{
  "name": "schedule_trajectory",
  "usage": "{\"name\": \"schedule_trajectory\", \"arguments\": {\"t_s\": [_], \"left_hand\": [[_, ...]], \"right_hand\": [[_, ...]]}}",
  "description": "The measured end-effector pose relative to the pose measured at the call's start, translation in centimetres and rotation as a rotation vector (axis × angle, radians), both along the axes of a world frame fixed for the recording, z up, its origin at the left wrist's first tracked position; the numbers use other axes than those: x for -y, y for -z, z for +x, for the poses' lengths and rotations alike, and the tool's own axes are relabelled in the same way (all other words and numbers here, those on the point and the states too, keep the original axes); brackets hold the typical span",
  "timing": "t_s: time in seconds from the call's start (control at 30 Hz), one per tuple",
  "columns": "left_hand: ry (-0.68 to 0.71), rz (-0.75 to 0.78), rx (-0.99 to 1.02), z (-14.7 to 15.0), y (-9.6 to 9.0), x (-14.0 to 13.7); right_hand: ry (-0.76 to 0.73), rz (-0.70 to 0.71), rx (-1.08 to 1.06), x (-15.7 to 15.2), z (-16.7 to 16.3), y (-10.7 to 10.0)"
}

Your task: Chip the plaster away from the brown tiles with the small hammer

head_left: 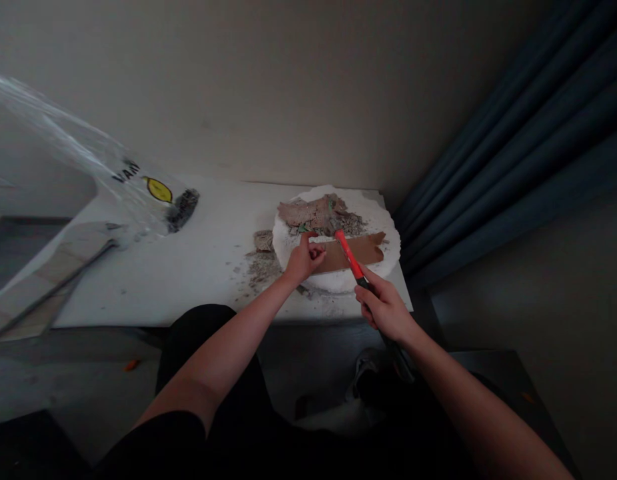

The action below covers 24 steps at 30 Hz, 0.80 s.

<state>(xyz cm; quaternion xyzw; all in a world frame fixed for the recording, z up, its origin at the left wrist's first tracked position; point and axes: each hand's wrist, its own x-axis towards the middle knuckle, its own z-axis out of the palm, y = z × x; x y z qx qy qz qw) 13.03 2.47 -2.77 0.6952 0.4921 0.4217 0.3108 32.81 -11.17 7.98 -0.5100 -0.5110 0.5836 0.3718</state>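
Observation:
My right hand [383, 303] is wrapped round the black grip of a hammer [349, 255] with a red upper shaft. The hammer's far end meets a crumbled grey-brown mass [308, 213], and its head is hard to make out against the rubble. Beside the shaft, my left hand [301, 260] lies at the left end of a flat brown strip [361, 253], fingers bent but apart, with nothing visible between them. Strip and rubble both rest on a white, rough-edged slab [388, 230]. Bits of green show among the crumbs.
A pale table [188, 287] bears the slab, with a loose chunk [262, 241] and scattered debris [261, 270] to its left. A clear plastic bag [133, 190] with dark contents stands further left, near a thin dark rod [58, 287]. A blue curtain [513, 167] hangs at right.

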Motion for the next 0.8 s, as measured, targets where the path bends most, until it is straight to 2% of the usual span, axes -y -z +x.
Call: {"name": "schedule_trajectory", "arguments": {"t_s": [0.2, 0.63, 0.8], "left_hand": [[-0.02, 0.013, -0.058, 0.0, 0.2, 0.1], [-0.02, 0.044, -0.058, 0.1, 0.5, 0.1], [-0.072, 0.143, -0.114, -0.4, -0.4, 0.2]], "right_hand": [[-0.059, -0.036, 0.013, 0.1, -0.3, 0.3], [-0.032, 0.017, 0.008, 0.0, -0.2, -0.1], [-0.044, -0.014, 0.076, -0.2, -0.1, 1.2]]}}
